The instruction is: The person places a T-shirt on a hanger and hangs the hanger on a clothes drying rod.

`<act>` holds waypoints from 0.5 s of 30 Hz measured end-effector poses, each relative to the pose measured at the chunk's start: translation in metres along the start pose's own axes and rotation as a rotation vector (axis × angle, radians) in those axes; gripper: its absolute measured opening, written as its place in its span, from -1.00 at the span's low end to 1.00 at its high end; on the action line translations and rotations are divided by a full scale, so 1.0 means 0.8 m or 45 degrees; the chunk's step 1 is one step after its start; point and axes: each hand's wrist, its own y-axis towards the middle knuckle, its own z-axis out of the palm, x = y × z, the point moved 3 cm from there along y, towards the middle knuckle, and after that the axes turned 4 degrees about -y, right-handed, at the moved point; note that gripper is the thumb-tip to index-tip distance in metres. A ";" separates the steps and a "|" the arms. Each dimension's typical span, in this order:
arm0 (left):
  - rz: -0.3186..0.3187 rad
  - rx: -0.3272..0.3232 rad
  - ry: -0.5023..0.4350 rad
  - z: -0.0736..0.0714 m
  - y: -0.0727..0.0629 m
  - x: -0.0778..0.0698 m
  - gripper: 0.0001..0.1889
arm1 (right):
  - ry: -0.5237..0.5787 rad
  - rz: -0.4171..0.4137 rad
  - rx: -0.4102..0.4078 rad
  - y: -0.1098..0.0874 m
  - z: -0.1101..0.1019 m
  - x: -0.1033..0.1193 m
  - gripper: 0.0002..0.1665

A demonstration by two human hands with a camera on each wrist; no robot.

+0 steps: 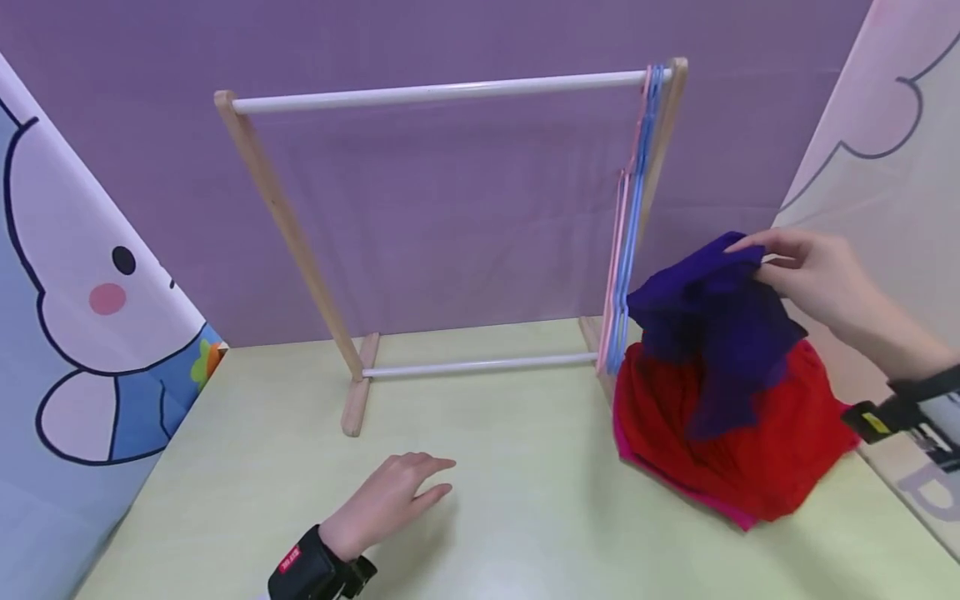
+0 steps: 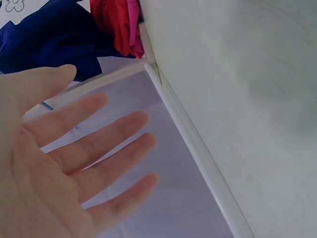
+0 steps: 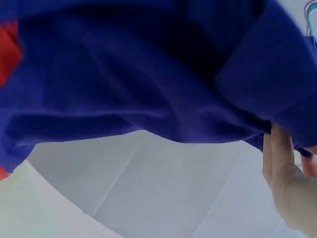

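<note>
My right hand (image 1: pixel 813 271) pinches the upper edge of a dark blue-purple cloth garment (image 1: pixel 720 325), lifted so its lower part drapes over a red garment (image 1: pixel 780 450). In the right wrist view the blue fabric (image 3: pixel 148 84) fills the upper area, with the fingers at its edge. Pink fabric (image 1: pixel 738 512) peeks out beneath the red one. Over the table, in front of the rack, my left hand (image 1: pixel 393 496) is held with nothing in it. Its fingers (image 2: pixel 114 126) are spread and relaxed in the left wrist view.
A small wooden rack (image 1: pixel 288 233) with a white top bar (image 1: pixel 442 93) and lower bar (image 1: pixel 480 365) stands on the pale table (image 1: pixel 255 467). Blue hangers (image 1: pixel 637 200) and pink hangers (image 1: pixel 617 250) hang at its right end, beside the pile. Behind is a purple backdrop (image 1: pixel 450 217).
</note>
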 end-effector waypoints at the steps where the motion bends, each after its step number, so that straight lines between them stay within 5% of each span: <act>1: 0.002 -0.001 0.005 -0.001 0.001 0.000 -0.71 | 0.014 0.012 0.025 0.000 0.001 0.004 -0.67; 6: 0.015 -0.017 0.014 -0.009 0.002 -0.004 -0.72 | 0.156 -0.006 0.086 -0.007 0.011 0.025 -0.71; 11: 0.042 -0.083 0.015 -0.016 0.004 -0.006 -0.74 | 0.344 -0.130 0.035 -0.012 0.011 0.049 -0.70; 15: 0.063 -0.095 0.037 -0.018 0.007 -0.007 -0.74 | 0.217 -0.088 0.059 -0.021 0.015 0.055 -0.71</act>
